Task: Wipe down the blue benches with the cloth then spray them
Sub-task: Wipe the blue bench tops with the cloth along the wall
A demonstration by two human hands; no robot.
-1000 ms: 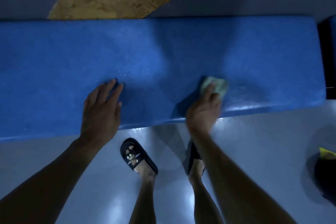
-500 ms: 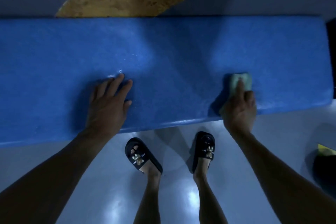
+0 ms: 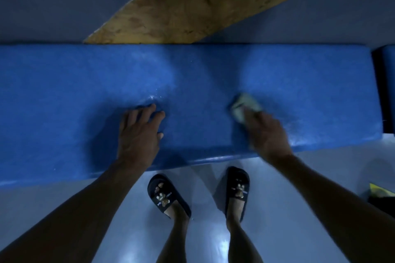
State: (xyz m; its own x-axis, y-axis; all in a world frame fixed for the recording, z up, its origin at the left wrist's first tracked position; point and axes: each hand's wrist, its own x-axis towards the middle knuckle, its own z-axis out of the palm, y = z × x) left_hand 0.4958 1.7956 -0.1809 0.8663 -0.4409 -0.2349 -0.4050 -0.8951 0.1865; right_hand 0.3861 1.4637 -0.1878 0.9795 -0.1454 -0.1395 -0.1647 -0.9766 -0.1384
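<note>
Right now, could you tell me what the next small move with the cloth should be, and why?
Probably sweep the cloth under the right hand leftward along the blue bench, towards the left hand pressed flat on it. Small droplets glisten just beyond those fingertips, so that stretch looks unwiped.

A long, padded blue vinyl desk point(image 3: 213, 74) spans the view, its textured top glistening wet near the front edge. A small, crumpled pale-green cloth point(image 3: 245, 105) lies pressed flat on its right half.
</note>
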